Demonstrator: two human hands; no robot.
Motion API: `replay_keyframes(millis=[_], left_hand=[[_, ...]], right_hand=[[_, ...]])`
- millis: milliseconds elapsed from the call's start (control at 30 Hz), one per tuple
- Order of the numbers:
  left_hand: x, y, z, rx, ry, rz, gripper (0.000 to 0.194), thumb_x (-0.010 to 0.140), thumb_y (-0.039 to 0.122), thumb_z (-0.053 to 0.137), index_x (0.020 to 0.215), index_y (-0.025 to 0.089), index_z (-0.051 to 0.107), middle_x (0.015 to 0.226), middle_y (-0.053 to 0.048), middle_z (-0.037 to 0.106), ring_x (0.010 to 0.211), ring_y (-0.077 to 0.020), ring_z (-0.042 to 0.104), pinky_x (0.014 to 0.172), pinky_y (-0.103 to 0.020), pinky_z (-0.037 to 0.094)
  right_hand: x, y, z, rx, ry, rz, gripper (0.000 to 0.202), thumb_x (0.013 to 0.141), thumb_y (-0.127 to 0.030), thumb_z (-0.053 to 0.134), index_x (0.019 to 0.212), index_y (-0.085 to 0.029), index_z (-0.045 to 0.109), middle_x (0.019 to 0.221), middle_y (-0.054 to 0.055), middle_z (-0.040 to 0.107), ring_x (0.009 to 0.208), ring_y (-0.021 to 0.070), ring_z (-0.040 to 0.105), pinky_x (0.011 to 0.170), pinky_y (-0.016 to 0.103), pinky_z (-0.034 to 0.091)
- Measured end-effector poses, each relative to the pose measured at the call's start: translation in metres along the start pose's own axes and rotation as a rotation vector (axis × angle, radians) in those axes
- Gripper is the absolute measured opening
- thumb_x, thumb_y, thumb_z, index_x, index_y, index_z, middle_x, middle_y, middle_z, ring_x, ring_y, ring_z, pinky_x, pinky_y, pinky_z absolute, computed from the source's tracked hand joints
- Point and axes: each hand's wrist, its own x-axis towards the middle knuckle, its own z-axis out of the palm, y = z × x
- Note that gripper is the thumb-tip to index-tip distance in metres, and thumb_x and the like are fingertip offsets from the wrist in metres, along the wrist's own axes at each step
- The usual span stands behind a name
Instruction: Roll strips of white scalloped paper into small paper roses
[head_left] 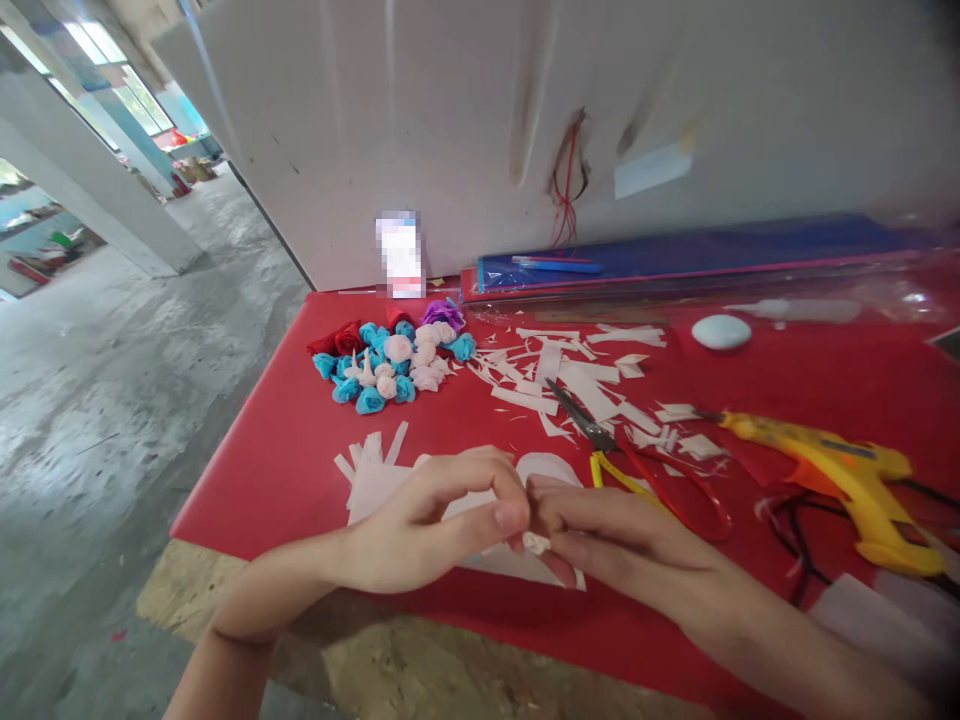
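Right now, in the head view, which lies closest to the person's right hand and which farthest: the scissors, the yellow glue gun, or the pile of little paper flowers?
From the right hand:
1. Scissors, just beyond its fingers.
2. Yellow glue gun, off to the right.
3. Pile of paper flowers, far back on the left.

bright daylight from left | soft shadows | blurred, stretched edges | glare top right

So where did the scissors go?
In the head view the scissors lie on the red table, just beyond the right hand, among white paper scraps, with the yellow glue gun to their right.
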Motion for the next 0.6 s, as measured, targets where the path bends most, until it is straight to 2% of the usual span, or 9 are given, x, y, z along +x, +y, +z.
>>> replay_keyframes(millis=[233,467,600], left_hand=[[0.0024,0.0027,0.001,0.163,-0.091,0.148,0.023,0.092,0.022,0.041,0.07,0.017,0.045,0.071,-0.002,0.052,0.072,-0.0118,0.046,0.076,-0.027,0.04],[0.0007,0.0054,0.0009,0.278,-0.106,0.156,0.021,0.09,0.014,0.041,0.069,0.016,0.046,0.07,-0.003,0.055,0.07,-0.0119,0.048,0.078,-0.028,0.041],[0.0005,0.0088,0.0018,0.334,-0.116,0.163,0.022,0.089,0.011,0.041,0.068,0.016,0.046,0.068,-0.002,0.056,0.068,-0.0109,0.048,0.079,-0.027,0.041]], right_hand=[[-0.0021,-0.0006,-0.0015,0.023,-0.037,-0.029,0.032,0.089,-0.042,0.046,0.071,-0.022,0.063,0.073,0.001,0.06,0.073,0.0167,0.056,0.069,0.025,0.047],[-0.0006,0.0014,-0.0024,-0.016,-0.079,-0.094,0.032,0.091,-0.043,0.044,0.082,-0.024,0.068,0.077,0.003,0.065,0.078,0.0196,0.06,0.073,0.029,0.049],[0.0001,0.0001,-0.0025,-0.033,-0.092,-0.128,0.029,0.09,-0.042,0.045,0.087,-0.025,0.068,0.084,0.002,0.068,0.081,0.0191,0.061,0.075,0.028,0.049]])
